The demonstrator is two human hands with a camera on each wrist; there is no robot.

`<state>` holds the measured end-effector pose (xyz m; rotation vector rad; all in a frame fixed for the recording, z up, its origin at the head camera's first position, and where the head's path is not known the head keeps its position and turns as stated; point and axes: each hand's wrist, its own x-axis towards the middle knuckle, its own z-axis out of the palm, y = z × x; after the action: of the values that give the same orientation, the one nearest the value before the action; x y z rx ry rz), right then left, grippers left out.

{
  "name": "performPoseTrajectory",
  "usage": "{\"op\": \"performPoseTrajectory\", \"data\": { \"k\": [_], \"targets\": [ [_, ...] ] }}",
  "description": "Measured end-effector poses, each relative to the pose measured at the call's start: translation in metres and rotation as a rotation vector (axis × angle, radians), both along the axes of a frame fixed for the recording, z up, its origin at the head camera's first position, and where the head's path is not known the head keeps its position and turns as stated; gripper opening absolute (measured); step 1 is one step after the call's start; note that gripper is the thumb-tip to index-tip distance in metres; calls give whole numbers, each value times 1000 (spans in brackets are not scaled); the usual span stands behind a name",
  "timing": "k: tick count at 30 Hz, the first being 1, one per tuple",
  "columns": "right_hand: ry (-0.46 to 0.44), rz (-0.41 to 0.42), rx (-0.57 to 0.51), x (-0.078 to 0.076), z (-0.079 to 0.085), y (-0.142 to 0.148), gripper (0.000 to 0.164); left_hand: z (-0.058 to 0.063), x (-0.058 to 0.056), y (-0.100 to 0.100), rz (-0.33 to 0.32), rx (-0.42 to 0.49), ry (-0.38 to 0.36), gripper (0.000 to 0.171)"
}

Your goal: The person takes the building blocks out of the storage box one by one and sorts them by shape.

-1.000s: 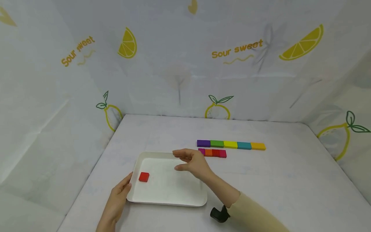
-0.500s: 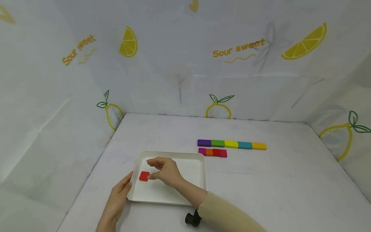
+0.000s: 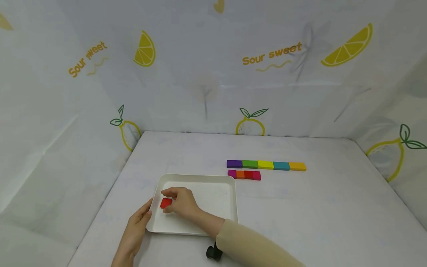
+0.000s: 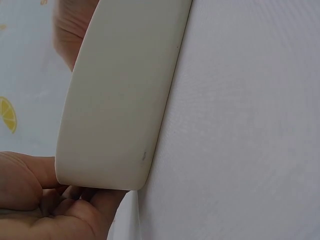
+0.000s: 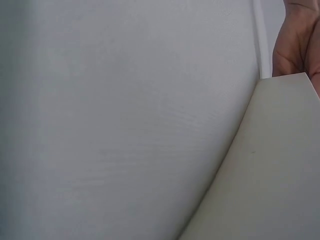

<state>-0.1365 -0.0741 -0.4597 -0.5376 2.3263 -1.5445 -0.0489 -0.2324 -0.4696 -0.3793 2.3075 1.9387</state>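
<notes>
In the head view a shallow white tray (image 3: 213,196) lies on the white-covered table. My left hand (image 3: 135,226) grips its left edge, thumb by the rim; the left wrist view shows those fingers curled against the tray's side wall (image 4: 120,100). A flat red square block (image 3: 165,203) lies inside, near the left edge. My right hand (image 3: 183,202) reaches over the tray, thumb and fingers parted around this block, the thumb at its near edge and fingertips just above its far edge. In the right wrist view the tray's outer wall (image 5: 270,150) shows, with the red block out of sight.
Behind the tray runs a row of flat blocks: purple (image 3: 234,164), green (image 3: 250,164), yellow (image 3: 265,165), blue (image 3: 281,165) and orange-yellow (image 3: 297,166). A shorter row with magenta, orange (image 3: 240,175) and red pieces sits close to the tray's far right corner. Lemon-print cloth (image 3: 200,74) walls the table in.
My right hand has moved left across the tray from its right side and come down around the red block. The left hand stays on the tray's edge; tray and blocks keep their places.
</notes>
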Motion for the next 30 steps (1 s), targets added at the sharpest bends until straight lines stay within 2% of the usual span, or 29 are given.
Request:
{"op": "performPoseTrajectory", "data": {
  "k": [10,20,30],
  "targets": [
    [78,31,23,-1,-8,-1,51,0,0,1,-4,-11,-7,50],
    [201,68,105,0,-9,1,50,0,0,0,-19,-28,-22,51],
    [229,67,109,-1,-9,0,48,1,0,0,-16,-17,-9,50]
  ]
}}
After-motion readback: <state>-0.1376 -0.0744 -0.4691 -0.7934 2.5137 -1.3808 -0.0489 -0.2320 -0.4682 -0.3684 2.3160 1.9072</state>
